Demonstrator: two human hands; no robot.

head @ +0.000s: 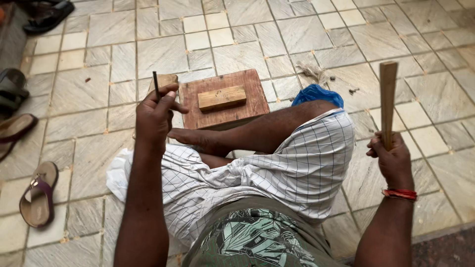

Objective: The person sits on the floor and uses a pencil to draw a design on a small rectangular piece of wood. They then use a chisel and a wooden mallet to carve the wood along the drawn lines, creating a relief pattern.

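Sitting cross-legged on the tiled floor [237, 29] here, looking down at both hands. My left hand [154, 116] is pinched shut around a thin dark rod [155, 84], which sticks up out of the fingers; can't tell whether it's a chisel or a pencil from this angle. My right hand [393, 160] is wrapped in a full fist round the lower end of a flat wooden stick [388, 101], held upright and well off to the side, nowhere near the work.

The work itself: a small pale wood block [222, 98] lying flat on top of a reddish wooden board [225, 116], just past my foot [190, 137]. The block looks loose, nothing clamping it that I can see. Another bit of wood [166, 79] sits just behind the left hand, partly hidden.

What worries me, guessing only: that block could skate across the board if anything hits it off-centre, since nothing pins it. The foot is right beside the board edge, so a slip with the rod or the stick could land on toes. The pinch on the rod is also pretty high up, so the tip could wander.

Sandals [39, 195] lie off to the left, and a blue bag [316, 94] sits behind my knee.
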